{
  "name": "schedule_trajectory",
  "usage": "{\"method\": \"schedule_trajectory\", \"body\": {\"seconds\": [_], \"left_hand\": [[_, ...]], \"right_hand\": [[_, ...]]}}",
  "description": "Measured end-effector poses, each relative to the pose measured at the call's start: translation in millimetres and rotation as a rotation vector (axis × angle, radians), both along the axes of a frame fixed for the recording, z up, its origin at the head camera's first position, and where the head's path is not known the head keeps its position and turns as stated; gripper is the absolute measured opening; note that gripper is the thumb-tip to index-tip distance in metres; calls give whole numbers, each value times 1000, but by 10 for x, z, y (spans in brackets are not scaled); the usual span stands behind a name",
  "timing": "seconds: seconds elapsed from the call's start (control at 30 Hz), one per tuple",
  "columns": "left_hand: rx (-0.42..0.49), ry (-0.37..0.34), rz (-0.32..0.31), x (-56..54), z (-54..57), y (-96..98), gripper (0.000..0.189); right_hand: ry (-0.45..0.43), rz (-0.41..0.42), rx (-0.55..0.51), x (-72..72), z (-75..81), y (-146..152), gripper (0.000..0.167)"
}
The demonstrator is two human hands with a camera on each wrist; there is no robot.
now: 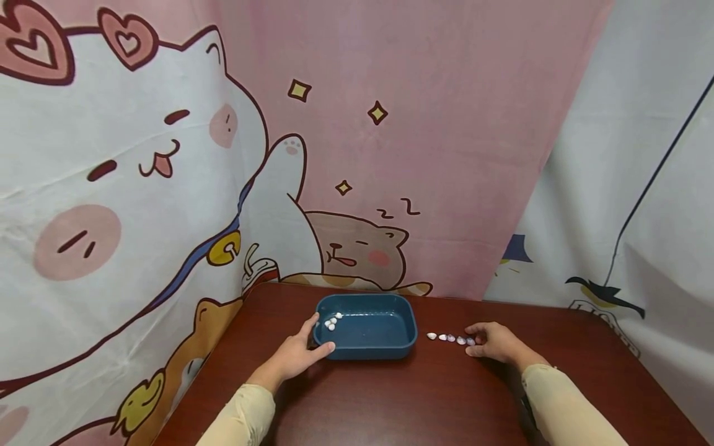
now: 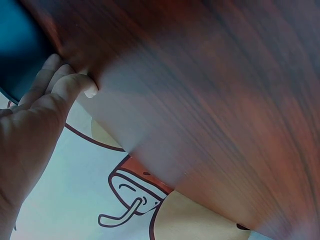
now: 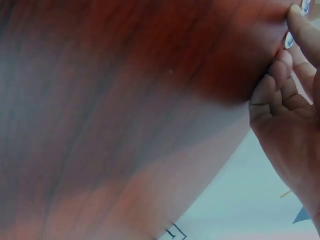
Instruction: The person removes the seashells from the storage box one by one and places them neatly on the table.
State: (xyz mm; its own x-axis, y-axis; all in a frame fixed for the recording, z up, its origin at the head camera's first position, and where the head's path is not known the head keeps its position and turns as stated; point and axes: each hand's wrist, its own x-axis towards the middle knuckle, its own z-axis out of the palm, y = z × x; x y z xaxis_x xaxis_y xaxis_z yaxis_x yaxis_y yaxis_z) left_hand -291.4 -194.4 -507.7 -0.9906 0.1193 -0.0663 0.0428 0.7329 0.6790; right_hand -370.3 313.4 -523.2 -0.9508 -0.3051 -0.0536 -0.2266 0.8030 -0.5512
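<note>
Head view: a row of small pale pieces [image 1: 451, 338] lies on the surface [image 1: 401, 402], right of the blue tray [image 1: 368, 353]. Your right hand [image 1: 498, 342] has thumb and fingers parted around the end one — contact is hard to judge. Your left hand [image 1: 294, 357] grips the tray's left end — white pieces [image 1: 331, 326] lie inside.

A glossy blue rectangular dish [image 1: 374, 331] is sitting upright, left end gripped by the left hand [image 1: 295, 354], small white rounded pieces [image 1: 333, 320] clustering inside; whitish-purple shell-like pieces [image 1: 461, 341] are lining up beside the right hand [image 1: 498, 342].
</note>
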Motion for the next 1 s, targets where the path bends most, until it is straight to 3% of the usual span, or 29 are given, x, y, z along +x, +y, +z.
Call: {"method": "schedule_trajectory", "body": {"seconds": [0.13,0.23,0.33,0.47,0.63,0.77,1.0], "left_hand": [[2,-17,2,14,-15,5,98],[-5,-17,8,15,-29,-11,99],[-13,-16,21,12,-44,-37,100],[-8,-19,22,27,-37,-39,100],[-3,-33,17,16,-49,-8,99],[6,-36,-5,1,-59,14,99],[-5,-18,-10,-27,-34,12,100]], "right_hand": [[33,7,50,-7,44,-80,79],[103,-21,38,-40,174,-331,89],[198,-28,-31,-69,389,-789,79],[287,59,-107,4,580,-1559,58],[236,171,-111,135,478,-2354,52],[149,224,-57,166,299,-2656,55],[54,97,-20,101,183,-2770,68]]}}
